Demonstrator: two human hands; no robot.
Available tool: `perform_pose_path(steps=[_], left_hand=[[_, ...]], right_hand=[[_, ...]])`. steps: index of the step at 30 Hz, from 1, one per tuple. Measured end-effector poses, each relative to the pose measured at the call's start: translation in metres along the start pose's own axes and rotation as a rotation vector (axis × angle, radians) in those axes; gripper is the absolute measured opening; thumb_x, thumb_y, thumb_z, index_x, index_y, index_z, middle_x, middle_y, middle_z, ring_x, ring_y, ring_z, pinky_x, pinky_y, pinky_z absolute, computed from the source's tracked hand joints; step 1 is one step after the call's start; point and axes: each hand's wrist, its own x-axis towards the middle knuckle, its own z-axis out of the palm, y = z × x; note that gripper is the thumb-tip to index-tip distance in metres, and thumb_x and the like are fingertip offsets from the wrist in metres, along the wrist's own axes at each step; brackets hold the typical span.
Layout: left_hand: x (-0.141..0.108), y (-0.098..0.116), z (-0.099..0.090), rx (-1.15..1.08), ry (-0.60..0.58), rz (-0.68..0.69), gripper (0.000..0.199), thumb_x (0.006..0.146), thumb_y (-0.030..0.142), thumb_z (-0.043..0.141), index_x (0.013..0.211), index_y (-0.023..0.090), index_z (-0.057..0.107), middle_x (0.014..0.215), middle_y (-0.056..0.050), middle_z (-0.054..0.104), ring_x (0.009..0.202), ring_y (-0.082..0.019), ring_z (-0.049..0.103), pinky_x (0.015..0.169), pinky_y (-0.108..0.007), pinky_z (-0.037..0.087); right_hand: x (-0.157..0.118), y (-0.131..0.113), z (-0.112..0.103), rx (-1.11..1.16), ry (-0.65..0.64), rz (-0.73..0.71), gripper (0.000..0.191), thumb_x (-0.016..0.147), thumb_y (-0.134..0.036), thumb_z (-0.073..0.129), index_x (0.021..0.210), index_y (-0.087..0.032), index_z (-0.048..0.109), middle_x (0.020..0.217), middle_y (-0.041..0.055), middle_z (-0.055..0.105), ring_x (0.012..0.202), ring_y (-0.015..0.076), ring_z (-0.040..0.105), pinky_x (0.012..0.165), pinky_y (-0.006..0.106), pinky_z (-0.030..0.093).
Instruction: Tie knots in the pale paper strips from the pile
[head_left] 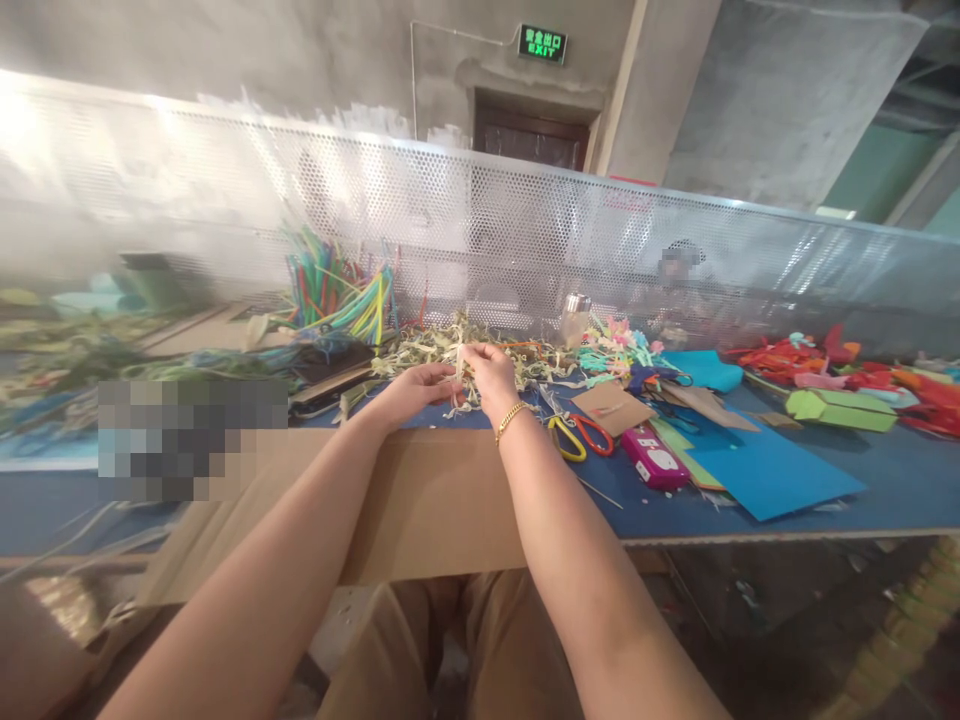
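Observation:
Ahead of me, above the cardboard sheet (442, 500), my two hands almost meet. Thumb and fingers of my right hand (491, 378) pinch a pale, thin strip (460, 362), which looks like dried plant fibre. My left hand (420, 390) has its fingertips closed at the strip's lower part; the exact hold is too small to see. Directly behind both hands lies a heap of dried pale-green strips (420, 350). Yellow-handled scissors (567, 440) and red-handled scissors (592, 434) lie to the right of my right forearm.
Bundled coloured pipe cleaners (341, 295) stand at the back left. Blue sheets (765, 465), a magenta box (654, 458) and a green paper shape (840, 409) lie right. A bottle (576, 318) stands before the perforated metal screen (517, 230). Part of another person shows left.

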Motion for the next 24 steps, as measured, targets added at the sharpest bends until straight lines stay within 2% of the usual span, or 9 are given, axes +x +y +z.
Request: perform_pose_path(steps=[5, 10, 13, 17, 21, 24], left_hand=[[0.000, 0.002, 0.003, 0.028, 0.037, -0.017, 0.036, 0.062, 0.047, 0.074, 0.083, 0.018, 0.070, 0.065, -0.004, 0.068, 0.060, -0.015, 0.059, 0.053, -0.025, 0.040], [0.000, 0.003, 0.000, 0.041, -0.006, -0.013, 0.030, 0.062, 0.046, 0.074, 0.072, 0.018, 0.070, 0.062, -0.003, 0.067, 0.051, -0.011, 0.050, 0.049, -0.025, 0.037], [0.001, 0.001, 0.000, 0.021, -0.009, -0.022, 0.030, 0.063, 0.045, 0.075, 0.072, 0.017, 0.070, 0.064, -0.003, 0.067, 0.053, -0.011, 0.051, 0.051, -0.024, 0.038], [0.003, -0.004, -0.001, -0.083, 0.115, -0.024, 0.039, 0.062, 0.046, 0.076, 0.086, 0.016, 0.068, 0.069, -0.004, 0.068, 0.059, -0.013, 0.056, 0.053, -0.024, 0.040], [0.005, -0.006, -0.004, -0.144, 0.221, 0.019, 0.038, 0.063, 0.045, 0.076, 0.086, 0.016, 0.066, 0.072, -0.004, 0.068, 0.055, -0.011, 0.053, 0.051, -0.023, 0.037], [0.005, -0.005, -0.006, -0.125, 0.230, 0.051, 0.036, 0.065, 0.046, 0.074, 0.083, 0.016, 0.066, 0.070, -0.004, 0.067, 0.050, -0.009, 0.047, 0.048, -0.023, 0.034]], right_hand=[[-0.001, -0.001, 0.001, -0.073, 0.003, -0.011, 0.014, 0.069, -0.031, 0.063, 0.073, -0.018, 0.061, 0.070, -0.0012, 0.064, 0.066, 0.0110, 0.057, 0.061, 0.022, 0.048], [-0.001, 0.002, 0.001, -0.124, 0.057, -0.067, 0.014, 0.070, -0.032, 0.063, 0.073, -0.018, 0.062, 0.069, -0.0012, 0.064, 0.066, 0.0110, 0.057, 0.062, 0.021, 0.048], [0.002, 0.004, -0.001, -0.128, 0.057, -0.108, 0.017, 0.070, -0.034, 0.063, 0.075, -0.018, 0.063, 0.072, -0.0007, 0.065, 0.066, 0.0111, 0.057, 0.064, 0.022, 0.048], [0.007, 0.006, -0.006, -0.182, 0.021, -0.182, 0.026, 0.071, -0.042, 0.064, 0.080, -0.018, 0.066, 0.079, 0.0012, 0.067, 0.072, 0.0113, 0.060, 0.069, 0.022, 0.047], [0.007, 0.008, -0.008, -0.287, -0.063, -0.101, 0.034, 0.068, -0.050, 0.065, 0.078, -0.018, 0.067, 0.073, 0.0009, 0.066, 0.070, 0.0121, 0.060, 0.065, 0.022, 0.045], [0.004, 0.009, -0.005, -0.254, -0.145, -0.057, 0.028, 0.067, -0.044, 0.067, 0.074, -0.017, 0.066, 0.067, -0.0006, 0.064, 0.064, 0.0104, 0.058, 0.061, 0.021, 0.043]])
